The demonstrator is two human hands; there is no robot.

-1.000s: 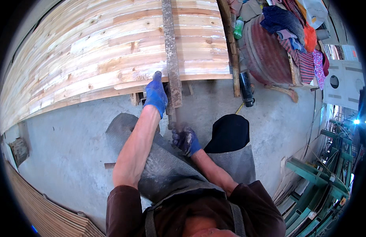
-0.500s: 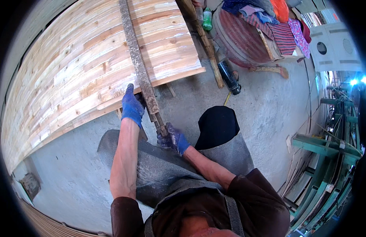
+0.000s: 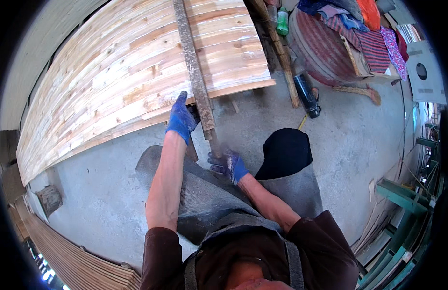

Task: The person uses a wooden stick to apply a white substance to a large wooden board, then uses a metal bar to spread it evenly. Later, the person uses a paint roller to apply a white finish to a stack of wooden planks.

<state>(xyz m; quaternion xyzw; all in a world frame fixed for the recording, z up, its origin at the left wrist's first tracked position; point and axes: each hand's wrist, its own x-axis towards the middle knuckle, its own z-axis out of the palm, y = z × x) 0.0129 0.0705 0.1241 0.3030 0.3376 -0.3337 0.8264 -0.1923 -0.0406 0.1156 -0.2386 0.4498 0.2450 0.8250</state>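
Note:
A long rusty bar clamp (image 3: 194, 63) lies across a pale wooden panel (image 3: 132, 72) made of many glued strips. My left hand (image 3: 182, 118), in a blue glove, is at the panel's near edge. Its thumb points up against the edge, and its fingers curl in toward the clamp bar, their tips partly hidden. At the clamp's near end, my blue-gloved right hand (image 3: 229, 165) is around the screw end, with fingers bent and partly smeared by motion. The screw (image 3: 214, 141) itself is blurred.
A grey apron (image 3: 204, 203) covers my legs. To the right on the concrete floor are a dark flask (image 3: 307, 96), a wooden pole (image 3: 284, 63) and a round reddish drum (image 3: 315, 46) beside piled cloths. Green metal framing (image 3: 402, 198) stands far right; stacked boards (image 3: 79, 256) lie lower left.
The whole view has shifted, so the scene sits farther right. My right hand has changed its grip at the screw end, which is now blurred. My left hand stays at the panel edge.

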